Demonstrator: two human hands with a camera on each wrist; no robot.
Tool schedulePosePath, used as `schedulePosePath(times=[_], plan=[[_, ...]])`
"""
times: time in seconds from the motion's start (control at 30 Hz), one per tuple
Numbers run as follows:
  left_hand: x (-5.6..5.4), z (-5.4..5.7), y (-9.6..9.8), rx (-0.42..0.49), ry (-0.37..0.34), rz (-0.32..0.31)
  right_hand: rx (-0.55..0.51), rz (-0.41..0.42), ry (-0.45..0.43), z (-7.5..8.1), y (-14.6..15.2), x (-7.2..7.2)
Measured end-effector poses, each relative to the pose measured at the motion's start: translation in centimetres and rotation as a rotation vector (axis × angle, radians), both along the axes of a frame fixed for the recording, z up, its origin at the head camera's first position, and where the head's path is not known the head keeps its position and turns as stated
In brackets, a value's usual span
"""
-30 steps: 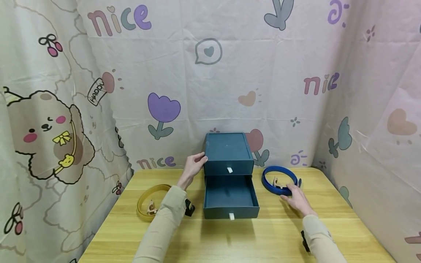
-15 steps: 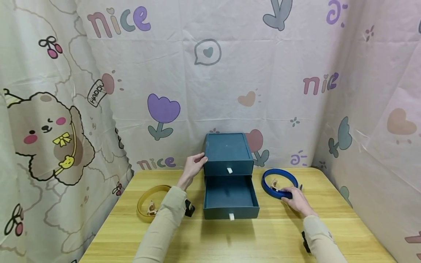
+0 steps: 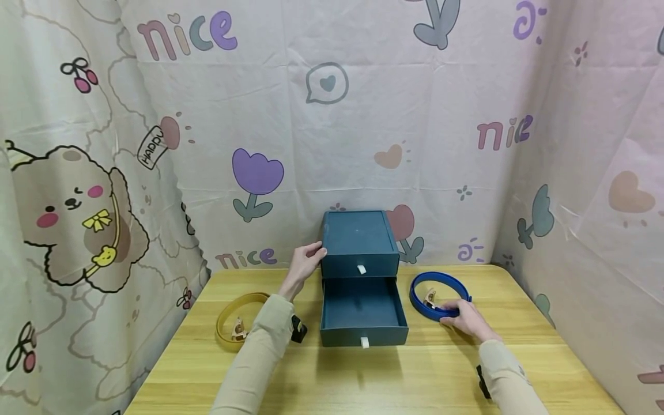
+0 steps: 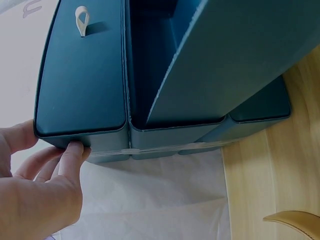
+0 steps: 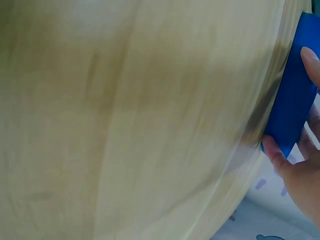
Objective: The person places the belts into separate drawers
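A dark teal drawer box [image 3: 358, 230] stands at the back middle of the table, its middle drawer [image 3: 364, 334] pulled out with nothing in it. My left hand [image 3: 302, 266] holds the box's upper left corner; in the left wrist view the thumb lies at the top edge and bent fingers [image 4: 74, 155] press the side wall. Right of the box is a coiled blue belt [image 3: 419, 311] with a gold-coloured buckle [image 3: 429, 298] inside its loop. My right hand [image 3: 467, 320] grips the belt's near right side, thumb and fingers on opposite faces of the strap [image 5: 292, 90].
A coiled yellow belt [image 3: 223, 317] with its own buckle [image 3: 238, 329] lies on the wooden table [image 3: 425, 380] at the left, partly behind my left sleeve [image 3: 259, 351]. White loop tabs [image 3: 365, 342] stick out from the drawer fronts. Printed cloth [image 3: 332, 132] hangs behind and on both sides.
My right hand has closed on the blue belt, and the coil has shifted slightly toward me and to the left, its buckle moving left too. The left hand stays at the box corner.
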State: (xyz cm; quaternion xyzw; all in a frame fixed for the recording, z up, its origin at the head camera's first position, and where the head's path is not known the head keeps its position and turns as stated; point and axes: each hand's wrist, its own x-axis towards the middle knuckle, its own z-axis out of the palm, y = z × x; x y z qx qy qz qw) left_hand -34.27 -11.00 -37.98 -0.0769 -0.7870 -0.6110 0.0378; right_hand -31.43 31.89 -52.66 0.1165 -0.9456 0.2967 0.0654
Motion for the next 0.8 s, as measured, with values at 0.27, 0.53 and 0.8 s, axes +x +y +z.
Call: schedulePosePath(times=[0.27, 0.53, 0.8], plan=[[0.00, 0.00, 0.03, 0.004, 0.002, 0.006, -0.009, 0.004, -0.025, -0.15, 0.04, 0.00], [0.04, 0.05, 0.01, 0.002, 0.005, 0.004, -0.014, -0.007, -0.034, -0.30, 0.18, 0.05], [-0.02, -0.03, -0.03, -0.014, 0.010, 0.004, -0.021, -0.011, -0.024, -0.63, 0.29, 0.25]])
